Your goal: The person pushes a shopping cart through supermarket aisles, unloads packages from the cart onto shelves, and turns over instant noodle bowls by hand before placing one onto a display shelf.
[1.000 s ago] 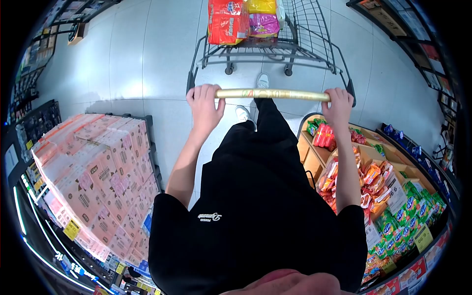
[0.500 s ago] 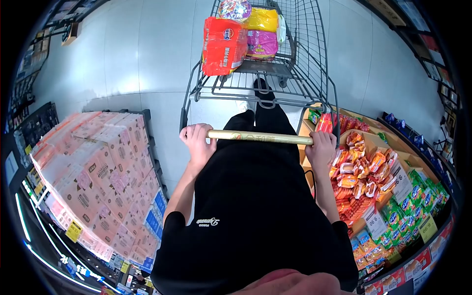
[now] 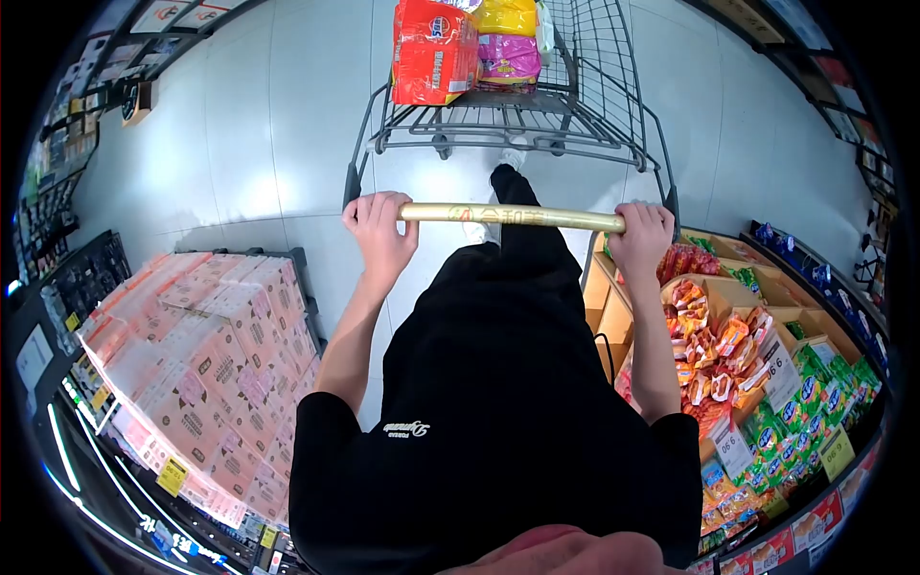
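A gold cart handle (image 3: 513, 217) stretches across in front of my body. My left hand (image 3: 381, 226) is wrapped round its left end, and my right hand (image 3: 643, 235) grips the right end. Beyond the handle is the grey wire shopping cart (image 3: 599, 105). In its basket lie a large red packet (image 3: 433, 53), a purple packet (image 3: 509, 57) and a yellow packet (image 3: 506, 16); a shiny round item behind them is mostly cut off by the top edge.
To the left stands a tall stack of pink cartons (image 3: 211, 374). On the right, a wooden display bin (image 3: 613, 305) holds red and orange snack packs (image 3: 704, 345) and green bags (image 3: 805, 402) with price cards. Pale floor tiles (image 3: 278, 125) surround the cart. Shelves line both sides.
Both arms have stretched forward, and the cart with its packets has moved farther from my body. My feet have shifted in a step. Both hands keep their hold on the handle.
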A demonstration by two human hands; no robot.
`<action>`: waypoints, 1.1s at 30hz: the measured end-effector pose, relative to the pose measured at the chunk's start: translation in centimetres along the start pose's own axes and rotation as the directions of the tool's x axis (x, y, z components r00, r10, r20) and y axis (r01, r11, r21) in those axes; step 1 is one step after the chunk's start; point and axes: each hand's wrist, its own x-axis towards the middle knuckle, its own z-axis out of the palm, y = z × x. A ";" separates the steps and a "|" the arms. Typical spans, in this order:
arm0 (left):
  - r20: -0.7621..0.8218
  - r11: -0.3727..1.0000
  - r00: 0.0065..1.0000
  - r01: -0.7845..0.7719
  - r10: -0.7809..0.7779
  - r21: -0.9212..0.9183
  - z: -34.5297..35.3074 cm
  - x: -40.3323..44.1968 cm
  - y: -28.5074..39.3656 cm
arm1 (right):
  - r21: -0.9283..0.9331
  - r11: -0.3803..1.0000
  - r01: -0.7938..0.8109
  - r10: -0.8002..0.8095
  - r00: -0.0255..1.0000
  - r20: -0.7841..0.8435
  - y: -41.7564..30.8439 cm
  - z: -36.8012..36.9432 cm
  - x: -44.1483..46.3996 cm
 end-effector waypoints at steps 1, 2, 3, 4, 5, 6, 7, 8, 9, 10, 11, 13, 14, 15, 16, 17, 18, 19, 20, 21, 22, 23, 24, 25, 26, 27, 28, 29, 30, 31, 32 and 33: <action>-0.005 1.000 1.000 -0.005 0.005 0.000 0.6 2.2 -0.3 | -0.002 1.000 -0.002 0.002 1.000 -0.007 0.8 0.4 1.9; -0.008 1.000 1.000 -0.021 0.021 -0.001 1.0 4.4 -0.5 | -0.003 1.000 0.006 -0.006 1.000 -0.002 1.6 0.6 3.9; -0.013 0.999 0.999 -0.035 0.035 -0.001 1.5 6.6 -0.8 | -0.005 1.000 0.017 -0.017 1.000 0.002 2.5 0.8 5.9; 0.016 0.998 0.998 -0.057 0.057 -0.015 2.0 8.7 -1.2 | -0.006 1.000 0.022 -0.022 1.000 -0.004 3.5 1.1 7.8; 0.004 0.998 0.998 -0.058 0.058 -0.010 2.6 10.8 -1.4 | -0.036 0.999 0.031 -0.031 0.999 -0.015 4.5 1.4 9.8; -0.001 0.997 0.997 -0.080 0.080 -0.022 2.8 13.2 -1.4 | -0.066 0.997 0.040 -0.042 0.999 -0.030 5.4 1.7 11.9; -0.009 0.994 0.994 -0.105 0.105 -0.032 3.1 15.6 -1.6 | -0.068 0.997 0.047 -0.051 0.997 -0.050 6.2 1.8 14.2; -0.026 0.993 0.993 -0.113 0.112 -0.025 3.7 17.9 -2.0 | -0.045 0.996 0.073 -0.076 0.993 -0.088 6.9 1.8 16.2; -0.010 0.991 0.991 -0.132 0.132 -0.015 4.3 19.9 -2.4 | -0.025 0.995 0.095 -0.098 0.988 -0.120 7.6 1.8 17.7; 0.007 0.988 0.988 -0.154 0.154 -0.008 4.8 21.9 -2.7 | -0.047 0.995 0.085 -0.088 0.995 -0.052 8.6 1.9 19.2; -0.007 0.986 0.986 -0.164 0.164 -0.009 5.4 23.9 -2.8 | -0.056 0.995 0.083 -0.087 0.994 -0.066 9.3 2.0 20.7; -0.046 0.976 0.977 -0.207 0.210 0.063 6.3 28.0 -3.1 | -0.100 0.993 0.063 -0.069 0.995 -0.065 10.4 2.6 23.7; -0.049 0.976 0.977 -0.205 0.209 0.076 6.6 29.9 -3.2 | -0.131 0.990 0.041 -0.044 0.999 -0.018 11.1 2.7 25.4; -0.063 0.973 0.973 -0.217 0.222 0.076 7.0 31.7 -3.3 | -0.140 0.989 0.035 -0.041 0.999 -0.034 12.1 3.1 27.2; -0.049 0.965 0.971 -0.225 0.233 0.132 7.4 33.5 -3.5 | -0.160 0.986 0.039 -0.050 0.996 -0.070 13.0 3.7 29.0; -0.035 0.954 0.969 -0.235 0.245 0.187 7.9 35.4 -3.8 | -0.180 0.983 0.039 -0.059 0.993 -0.105 13.9 4.4 30.9; -0.043 0.951 0.965 -0.246 0.258 0.188 8.5 37.3 -4.4 | -0.188 0.982 -0.005 -0.005 0.998 -0.055 14.8 5.4 32.8; 0.011 0.951 0.970 -0.240 0.242 0.194 9.4 39.1 -5.0 | -0.193 0.981 -0.012 0.000 0.998 -0.065 15.2 5.7 34.8; 0.066 0.952 0.973 -0.232 0.223 0.199 10.5 40.8 -5.5 | -0.189 0.978 -0.084 0.078 0.996 -0.041 15.4 6.3 36.7; 0.059 0.952 0.971 -0.238 0.231 0.195 11.8 42.8 -5.8 | -0.188 0.970 -0.156 0.155 0.988 -0.017 15.8 6.7 38.6; 0.100 0.976 0.982 -0.175 0.163 0.130 12.8 44.9 -6.2 | -0.182 0.966 -0.183 0.185 0.983 -0.004 16.2 7.3 40.4; 0.140 0.992 0.985 -0.108 0.098 0.070 13.8 47.0 -6.7 | -0.188 0.965 -0.181 0.180 0.983 -0.019 16.8 7.8 41.8; 0.119 0.991 0.987 -0.116 0.107 0.070 14.3 48.9 -6.7 | -0.190 0.960 -0.206 0.216 0.976 0.031 17.2 7.9 43.5; 0.176 0.991 0.983 -0.079 0.060 0.105 14.6 50.8 -6.5 | -0.195 0.953 -0.233 0.251 0.965 0.075 17.7 7.9 45.5; 0.233 0.989 0.973 -0.044 0.011 0.140 15.0 52.5 -6.4 | -0.187 0.949 -0.252 0.279 0.951 0.131 18.2 7.9 47.2; 0.236 0.989 0.971 -0.060 0.027 0.134 15.6 54.2 -6.9 | -0.172 0.950 -0.259 0.284 0.949 0.137 18.7 8.1 48.6; 0.238 0.989 0.970 -0.080 0.049 0.125 16.4 55.9 -7.5 | -0.160 0.950 -0.269 0.292 0.946 0.139 19.2 8.4 49.9; 0.231 0.988 0.971 -0.094 0.064 0.119 17.1 57.5 -8.0 | -0.166 0.947 -0.274 0.297 0.946 0.133 19.6 8.9 51.3; 0.221 0.987 0.971 -0.115 0.088 0.111 17.6 59.2 -8.3 | -0.172 0.943 -0.286 0.308 0.944 0.120 19.9 9.4 52.8; 0.202 0.987 0.975 -0.115 0.091 0.108 18.4 60.7 -8.5 | -0.158 0.941 -0.300 0.318 0.943 0.100 20.0 9.6 54.2; 0.184 0.989 0.978 -0.119 0.101 0.088 18.6 62.2 -8.6 | -0.147 0.939 -0.311 0.326 0.942 0.084 20.2 9.8 55.5; 0.217 0.995 0.974 -0.084 0.070 0.058 18.8 63.9 -8.5 | -0.148 0.934 -0.326 0.342 0.935 0.097 20.5 10.0 57.0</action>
